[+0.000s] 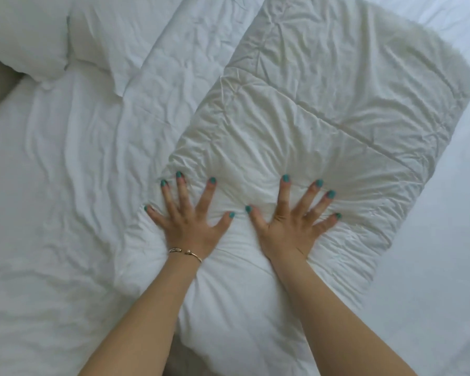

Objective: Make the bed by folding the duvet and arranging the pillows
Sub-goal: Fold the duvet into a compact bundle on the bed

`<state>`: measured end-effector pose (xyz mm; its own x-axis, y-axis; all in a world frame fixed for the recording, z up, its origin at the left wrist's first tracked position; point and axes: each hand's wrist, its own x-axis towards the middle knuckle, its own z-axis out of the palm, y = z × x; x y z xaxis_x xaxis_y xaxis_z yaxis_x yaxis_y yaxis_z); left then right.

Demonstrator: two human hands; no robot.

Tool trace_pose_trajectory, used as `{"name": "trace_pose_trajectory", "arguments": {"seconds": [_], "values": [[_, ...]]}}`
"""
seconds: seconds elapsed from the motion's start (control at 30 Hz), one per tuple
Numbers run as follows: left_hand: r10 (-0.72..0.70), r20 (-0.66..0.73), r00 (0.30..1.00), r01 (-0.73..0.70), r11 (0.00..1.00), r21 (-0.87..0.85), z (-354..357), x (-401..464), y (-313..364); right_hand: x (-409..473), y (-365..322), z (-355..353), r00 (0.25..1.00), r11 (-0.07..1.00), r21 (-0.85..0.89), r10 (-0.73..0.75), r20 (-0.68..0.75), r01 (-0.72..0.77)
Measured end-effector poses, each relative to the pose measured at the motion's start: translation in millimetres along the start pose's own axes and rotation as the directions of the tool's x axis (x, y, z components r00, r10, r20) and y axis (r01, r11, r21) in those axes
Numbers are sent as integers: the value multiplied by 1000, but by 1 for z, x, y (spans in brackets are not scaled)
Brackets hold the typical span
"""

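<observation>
A: Any writing to read on the bedding?

B: None that I can make out. The duvet point(323, 126) is plain white with stitched quilting lines, and the sheet point(52, 213) under it is plain white too.

A: Where does the duvet lie, and which way does it run?

B: It is folded into a long thick pad on the bed, right of the middle. Its long axis runs on a slant, from the near edge of the bed at the bottom centre up and away toward the far right. The far end is rounded. The near end bulges over the near edge, between the two forearms.

A: And the hands?

B: Both lie palm down on the near part of the duvet, fingers straight and spread wide, pressing into it so the cloth puckers around them. The left hand point(187, 223) is by the duvet's left edge, its little finger at the fold. The right hand point(291, 221) is just beside it, nearer the duvet's middle; the thumbs are near each other but apart. The nails are painted teal, and a thin gold bracelet point(186, 252) sits on the left wrist.

A: Pillows?

B: Two white pillows at the far left corner of the bed: one point(25, 36) at the corner, one point(114, 36) just beside it, toward the duvet.
</observation>
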<state>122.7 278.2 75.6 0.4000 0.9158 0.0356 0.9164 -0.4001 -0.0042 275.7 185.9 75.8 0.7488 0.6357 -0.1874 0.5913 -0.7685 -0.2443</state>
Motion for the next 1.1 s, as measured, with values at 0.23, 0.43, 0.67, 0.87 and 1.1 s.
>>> {"name": "trace_pose_trajectory", "arguments": {"seconds": [0.23,0.43,0.67,0.87,1.1], "values": [[19,54,998,-17,999,-44,30,26,-5,20,-14,29,999,998,-53,35,-21,-36],[60,231,971,-25,988,-152,-2,30,-2,15,-18,12,989,990,-71,130,65,-125],[182,-79,980,-197,855,-479,-67,158,5,-3,25,-85,717,751,482,627,-305,-452],[273,449,851,46,813,-580,-11,189,-6,2,64,-68,697,516,518,672,250,-683],[239,440,866,92,788,-609,20,196,9,34,73,-59,632,491,435,722,280,-755]]}}
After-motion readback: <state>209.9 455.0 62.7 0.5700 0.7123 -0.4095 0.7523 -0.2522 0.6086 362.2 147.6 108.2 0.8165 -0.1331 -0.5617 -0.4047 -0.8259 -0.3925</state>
